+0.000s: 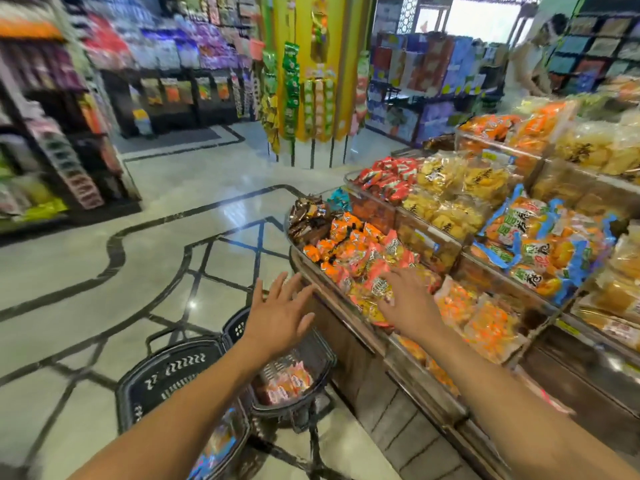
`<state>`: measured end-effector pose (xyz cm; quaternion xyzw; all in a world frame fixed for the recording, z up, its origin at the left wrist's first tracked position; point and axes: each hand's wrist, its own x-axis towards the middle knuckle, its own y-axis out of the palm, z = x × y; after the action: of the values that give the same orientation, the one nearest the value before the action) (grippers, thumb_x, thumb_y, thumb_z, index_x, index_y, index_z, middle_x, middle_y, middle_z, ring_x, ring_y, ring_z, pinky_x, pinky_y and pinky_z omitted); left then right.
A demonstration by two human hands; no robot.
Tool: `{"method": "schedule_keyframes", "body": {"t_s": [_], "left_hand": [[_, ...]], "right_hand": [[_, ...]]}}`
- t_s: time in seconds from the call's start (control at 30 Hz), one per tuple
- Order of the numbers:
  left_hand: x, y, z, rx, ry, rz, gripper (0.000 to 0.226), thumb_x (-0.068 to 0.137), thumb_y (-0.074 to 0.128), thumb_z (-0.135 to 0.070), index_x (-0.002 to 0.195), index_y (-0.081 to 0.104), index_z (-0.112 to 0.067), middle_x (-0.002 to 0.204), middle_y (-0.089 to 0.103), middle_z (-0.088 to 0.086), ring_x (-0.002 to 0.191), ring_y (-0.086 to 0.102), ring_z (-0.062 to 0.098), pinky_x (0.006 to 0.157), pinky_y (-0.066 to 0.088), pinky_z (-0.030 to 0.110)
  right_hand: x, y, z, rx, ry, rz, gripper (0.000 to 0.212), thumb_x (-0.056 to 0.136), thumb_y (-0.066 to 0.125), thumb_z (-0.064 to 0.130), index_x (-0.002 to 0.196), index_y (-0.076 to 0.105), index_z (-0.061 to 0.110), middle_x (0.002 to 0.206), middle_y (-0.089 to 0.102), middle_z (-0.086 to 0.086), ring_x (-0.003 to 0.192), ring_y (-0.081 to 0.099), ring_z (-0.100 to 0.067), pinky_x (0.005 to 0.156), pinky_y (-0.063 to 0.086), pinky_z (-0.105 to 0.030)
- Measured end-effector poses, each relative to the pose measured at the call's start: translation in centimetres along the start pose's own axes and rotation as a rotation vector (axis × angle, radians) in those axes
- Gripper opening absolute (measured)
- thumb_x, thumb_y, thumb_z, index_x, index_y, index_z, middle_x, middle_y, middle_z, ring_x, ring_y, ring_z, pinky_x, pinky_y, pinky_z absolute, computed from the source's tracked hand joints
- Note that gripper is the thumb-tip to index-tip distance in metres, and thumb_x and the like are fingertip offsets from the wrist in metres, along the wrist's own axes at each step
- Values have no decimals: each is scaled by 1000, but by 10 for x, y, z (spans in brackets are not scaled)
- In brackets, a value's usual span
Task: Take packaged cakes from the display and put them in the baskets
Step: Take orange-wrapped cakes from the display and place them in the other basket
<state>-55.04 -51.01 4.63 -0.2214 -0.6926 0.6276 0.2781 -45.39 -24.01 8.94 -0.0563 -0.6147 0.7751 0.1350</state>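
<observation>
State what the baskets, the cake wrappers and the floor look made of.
Baskets: black moulded plastic, likely, given the slotted walls. Cake wrappers: thin glossy plastic film, crinkled, catching highlights. Floor: polished stone or tile, judging by reflections and dark inlaid lines.

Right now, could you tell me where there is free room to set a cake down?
The right basket has bare mesh beside its few packs; bare floor lies left of the left basket. The display bin under the right hand is heaped.

Bright shop light; daylight blows out the doorway [485, 22]. Glare streaks the floor [190, 303]. Motion blur throughout; edges bend.
</observation>
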Motion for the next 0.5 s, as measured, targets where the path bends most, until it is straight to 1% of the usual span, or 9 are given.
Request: {"method": "schedule_keyframes", "body": {"t_s": [0.07, 0.17, 0.27, 0.3, 0.4, 0.43, 0.5], "left_hand": [[-6, 8, 41, 16, -52, 11, 65, 97, 22, -62, 154, 37, -35, 166, 33, 4, 155, 25, 32, 119, 18, 68], [-7, 16, 107, 15, -111, 38, 64, 97, 26, -60, 153, 42, -34, 163, 40, 5, 152, 33, 33, 117, 24, 69], [2, 33, 166, 6, -142, 76, 63, 96, 29, -59, 147, 51, -31, 157, 48, 8, 147, 42, 34, 115, 29, 71], [7, 40, 183, 3, -149, 96, 64, 96, 27, -60, 149, 50, -31, 158, 47, 8, 148, 40, 34, 116, 28, 71], [19, 67, 224, 2, -181, 129, 70, 97, 16, -62, 157, 36, -34, 166, 33, 5, 155, 26, 32, 121, 17, 69], [24, 77, 235, -3, -191, 143, 70, 97, 15, -62, 159, 32, -34, 167, 31, 5, 156, 23, 32, 122, 14, 69], [32, 100, 250, -10, -203, 189, 68, 98, 18, -61, 159, 32, -33, 167, 32, 6, 156, 24, 32, 121, 14, 69]], "right_hand": [[26, 20, 36, 30, -25, 52, 62, 93, 58, 37, 151, 42, 22, 155, 36, -7, 147, 31, -32, 115, 35, -51], [71, 54, 93, 29, -86, 90, 59, 93, 59, 37, 148, 45, 20, 149, 39, -7, 143, 34, -31, 111, 39, -47], [114, 86, 142, 19, -124, 124, 57, 93, 60, 39, 146, 48, 22, 148, 42, -4, 142, 35, -27, 113, 34, -42], [129, 98, 154, 25, -133, 137, 58, 93, 59, 40, 147, 47, 23, 150, 41, -3, 142, 36, -26, 113, 34, -40], [167, 135, 180, 61, -140, 202, 58, 94, 59, 42, 147, 47, 23, 156, 38, -2, 144, 37, -26, 116, 36, -43], [178, 148, 185, 64, -145, 216, 57, 94, 59, 42, 147, 47, 23, 157, 37, -1, 144, 36, -25, 116, 36, -44], [196, 175, 191, 71, -139, 277, 57, 96, 59, 40, 149, 45, 23, 157, 35, 1, 145, 34, -23, 117, 35, -42]]}}
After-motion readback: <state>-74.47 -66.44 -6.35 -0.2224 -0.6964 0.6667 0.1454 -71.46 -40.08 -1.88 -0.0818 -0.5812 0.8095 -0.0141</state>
